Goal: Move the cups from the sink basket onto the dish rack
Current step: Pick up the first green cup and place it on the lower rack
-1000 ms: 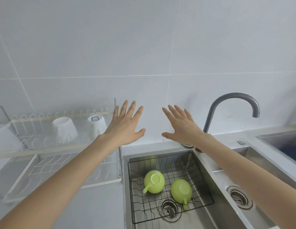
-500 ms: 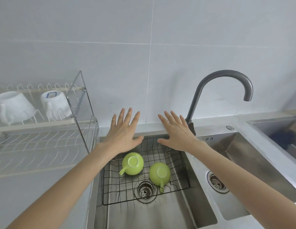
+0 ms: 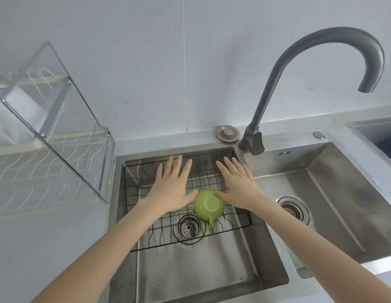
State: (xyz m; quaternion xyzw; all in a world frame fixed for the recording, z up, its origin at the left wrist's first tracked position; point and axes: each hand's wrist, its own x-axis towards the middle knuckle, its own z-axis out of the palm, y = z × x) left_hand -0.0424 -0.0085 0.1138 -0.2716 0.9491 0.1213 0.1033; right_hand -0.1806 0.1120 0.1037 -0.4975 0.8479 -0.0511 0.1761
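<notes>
A green cup [image 3: 208,204] lies upside down in the black wire sink basket [image 3: 230,226], its handle pointing toward me. My left hand [image 3: 171,189] hovers flat and open over the basket's left part and hides a second green cup; only a green sliver shows at its edge. My right hand [image 3: 237,184] is spread open just right of the visible cup, thumb tip at its rim. The white wire dish rack [image 3: 48,149] stands on the counter to the left, with a blurred white cup [image 3: 17,106] on its upper tier.
A grey gooseneck faucet [image 3: 299,68] rises behind the sink's right corner. A second basin [image 3: 317,193] with a drain lies to the right. A drain [image 3: 188,226] sits under the basket's front edge. Tiled wall stands behind.
Both hands have come down from in front of the wall to just above the basket. The view has tilted down and closer to the sink. The left hand now covers the left cup.
</notes>
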